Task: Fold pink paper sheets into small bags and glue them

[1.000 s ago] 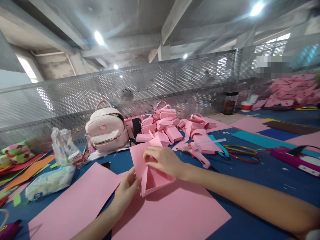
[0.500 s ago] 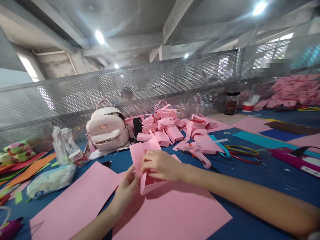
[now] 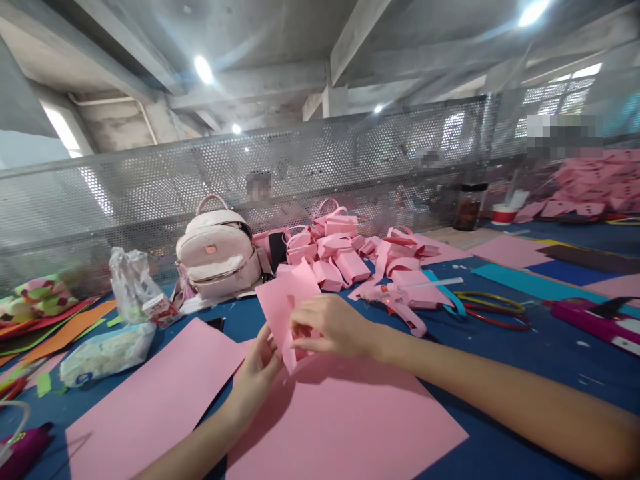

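Between my hands, a folded pink paper box [image 3: 280, 303] is held tilted above a large pink sheet [image 3: 350, 417]. My left hand [image 3: 259, 367] grips its lower left side, with the thumb near the edge. My right hand [image 3: 335, 327] is curled with its fingers inside the fold, pressing against the paper; the fingertips are partly hidden. Another pink sheet [image 3: 155, 407] lies to the left. Beyond my right hand rests a pink hot glue gun [image 3: 400, 303] with a clear glue stick. Behind the box is a pile of small pink paper baskets [image 3: 345, 250] with handles.
A pale backpack [image 3: 217, 253] stands against the perforated metal screen [image 3: 310, 180]. Plastic bags [image 3: 107, 353] and coloured sheets [image 3: 75, 330] are at the left. To the right lie yellow and red rings [image 3: 493, 310], a magenta tool [image 3: 590, 320] and a dark jar [image 3: 470, 207].
The box has turned so that its left panel faces me more, and its opening shows less. My right hand has shifted slightly right. The whole view has moved a little.
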`<state>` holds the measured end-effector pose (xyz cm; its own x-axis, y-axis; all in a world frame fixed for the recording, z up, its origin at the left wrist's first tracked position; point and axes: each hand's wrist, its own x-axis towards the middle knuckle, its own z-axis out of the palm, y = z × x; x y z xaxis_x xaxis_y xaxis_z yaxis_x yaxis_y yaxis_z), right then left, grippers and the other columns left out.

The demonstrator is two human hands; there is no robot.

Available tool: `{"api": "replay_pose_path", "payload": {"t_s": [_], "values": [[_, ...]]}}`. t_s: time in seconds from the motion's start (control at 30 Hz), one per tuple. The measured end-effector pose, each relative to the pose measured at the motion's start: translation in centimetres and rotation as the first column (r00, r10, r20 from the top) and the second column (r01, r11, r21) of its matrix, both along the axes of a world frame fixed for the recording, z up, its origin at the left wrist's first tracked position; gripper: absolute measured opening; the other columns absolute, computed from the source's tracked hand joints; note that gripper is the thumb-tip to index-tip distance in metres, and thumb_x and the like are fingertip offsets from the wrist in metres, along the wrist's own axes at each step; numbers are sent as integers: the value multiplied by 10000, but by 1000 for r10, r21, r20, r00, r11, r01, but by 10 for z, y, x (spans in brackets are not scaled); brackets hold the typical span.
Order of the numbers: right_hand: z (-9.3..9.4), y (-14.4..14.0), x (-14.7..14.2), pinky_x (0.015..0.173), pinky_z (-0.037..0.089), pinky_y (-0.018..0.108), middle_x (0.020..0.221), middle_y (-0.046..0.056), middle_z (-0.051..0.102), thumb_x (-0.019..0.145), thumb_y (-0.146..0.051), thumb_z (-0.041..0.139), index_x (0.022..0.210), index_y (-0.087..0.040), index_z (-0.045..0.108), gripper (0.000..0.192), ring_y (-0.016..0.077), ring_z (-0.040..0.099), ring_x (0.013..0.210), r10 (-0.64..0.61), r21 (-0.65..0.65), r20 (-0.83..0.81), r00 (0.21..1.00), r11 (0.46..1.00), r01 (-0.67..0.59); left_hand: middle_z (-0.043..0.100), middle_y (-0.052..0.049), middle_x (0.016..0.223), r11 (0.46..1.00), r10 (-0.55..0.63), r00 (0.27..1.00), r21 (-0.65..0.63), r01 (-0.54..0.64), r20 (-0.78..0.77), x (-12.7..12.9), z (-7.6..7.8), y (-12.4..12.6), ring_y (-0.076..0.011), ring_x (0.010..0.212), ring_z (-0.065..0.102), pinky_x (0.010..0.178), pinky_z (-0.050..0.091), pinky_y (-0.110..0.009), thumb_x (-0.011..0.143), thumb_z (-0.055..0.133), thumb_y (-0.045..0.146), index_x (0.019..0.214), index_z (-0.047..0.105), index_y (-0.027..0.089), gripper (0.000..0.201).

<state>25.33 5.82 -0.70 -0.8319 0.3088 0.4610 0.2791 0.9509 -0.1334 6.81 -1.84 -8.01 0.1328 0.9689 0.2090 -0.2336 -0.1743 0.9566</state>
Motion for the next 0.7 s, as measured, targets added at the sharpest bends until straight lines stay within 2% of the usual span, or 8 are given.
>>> {"api": "replay_pose_path", "payload": {"t_s": [0.1, 0.27, 0.47, 0.7], "values": [[-2, -5, -2, 672, 352, 287, 786, 19, 711, 868, -451, 748, 801, -187, 720, 274, 179, 603, 749, -2, -14, 74, 997, 1000, 3, 679, -110, 1328, 1000, 20, 1000, 19, -20, 23, -2, -2, 4, -296, 1169, 662, 871, 557, -346, 873, 743, 480, 1484, 445, 315, 700], [-11, -5, -7, 642, 326, 278, 801, 21, 715, 842, -246, 743, 794, -205, 754, 64, 188, 604, 785, 19, -99, 123, 992, 995, -6, 658, -102, 1359, 998, 34, 998, 43, -37, 56, -4, -5, 7, -283, 1174, 666, 910, 558, -365, 916, 710, 433, 1493, 415, 329, 657], [-15, 10, -7, 675, 377, 256, 823, 6, 709, 870, -166, 699, 763, -194, 735, 117, 168, 606, 802, 108, -181, 111, 988, 980, -86, 670, -111, 1339, 998, 38, 999, 44, -39, 16, -3, 1, 3, -289, 1180, 655, 885, 553, -355, 905, 715, 453, 1521, 387, 320, 710], [-12, 19, -3, 777, 448, 251, 916, 29, 694, 892, -115, 673, 691, -174, 693, 211, 168, 626, 891, 227, -292, 63, 972, 935, -200, 638, -92, 1409, 998, 51, 999, 24, -52, 7, -7, -1, 4, -287, 1296, 595, 1077, 461, -407, 894, 714, 489, 1550, 360, 324, 764]]}}
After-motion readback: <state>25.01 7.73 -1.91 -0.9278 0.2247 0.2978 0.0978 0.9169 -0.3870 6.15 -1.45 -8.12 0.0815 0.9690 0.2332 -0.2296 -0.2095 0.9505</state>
